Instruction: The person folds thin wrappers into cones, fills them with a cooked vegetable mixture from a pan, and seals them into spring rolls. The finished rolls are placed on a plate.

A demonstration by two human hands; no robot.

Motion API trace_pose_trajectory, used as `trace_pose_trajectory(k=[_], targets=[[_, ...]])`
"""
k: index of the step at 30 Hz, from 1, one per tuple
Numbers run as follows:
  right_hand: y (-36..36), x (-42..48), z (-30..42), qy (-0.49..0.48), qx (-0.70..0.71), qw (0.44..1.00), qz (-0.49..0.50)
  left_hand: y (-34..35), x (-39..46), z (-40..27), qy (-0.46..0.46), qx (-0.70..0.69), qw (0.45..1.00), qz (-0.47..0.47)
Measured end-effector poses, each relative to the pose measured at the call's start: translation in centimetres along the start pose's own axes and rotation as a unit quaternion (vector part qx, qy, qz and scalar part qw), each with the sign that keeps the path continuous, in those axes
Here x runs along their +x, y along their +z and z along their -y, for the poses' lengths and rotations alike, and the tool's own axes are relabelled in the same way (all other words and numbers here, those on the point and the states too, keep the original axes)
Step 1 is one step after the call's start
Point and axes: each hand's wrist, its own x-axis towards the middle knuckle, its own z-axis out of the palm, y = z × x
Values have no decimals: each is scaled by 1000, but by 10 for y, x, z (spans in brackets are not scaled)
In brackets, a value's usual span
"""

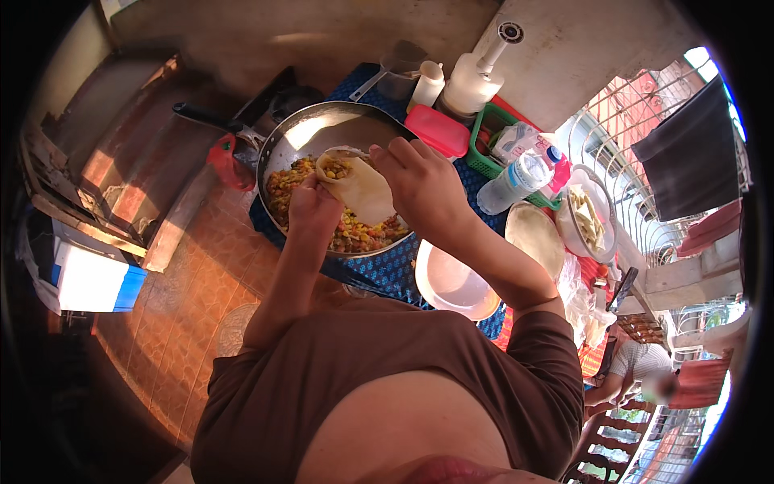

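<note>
My left hand (314, 206) grips a pale, thin wrapper (366, 190) that is curled into a cone. Chopped vegetable filling (336, 169) shows inside the cone's mouth. Close against the wrapper's upper right side is my right hand (418, 187), its fingers bent; what lies between those fingertips is hidden. Both hands are over a large metal wok (338, 115) with a black handle. Cooked diced vegetables (366, 237), orange, yellow and green, lie in the wok. To the right of it, below my right forearm, is a white basin (450, 281).
The blue patterned tablecloth (387, 272) carries a pink-lidded container (437, 131), a green basket (484, 145), a plastic water bottle (514, 181), a white pump jug (473, 85) and a round stack of wrappers (535, 236). Rolled pieces (583, 221) fill a bowl. Another person (635, 369) is at lower right.
</note>
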Motion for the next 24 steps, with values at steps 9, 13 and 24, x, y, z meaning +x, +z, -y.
trace_pose_trajectory(k=[9,13,24], targets=[[-14,0,-13,-15,29,999,8,-13,8,-6,-96,-72,984,132],[-15,4,-14,-19,31,999,33,-27,10,-8,-147,-103,955,236],[40,-40,-74,90,43,962,253,-34,-2,-58,-45,-92,970,222]])
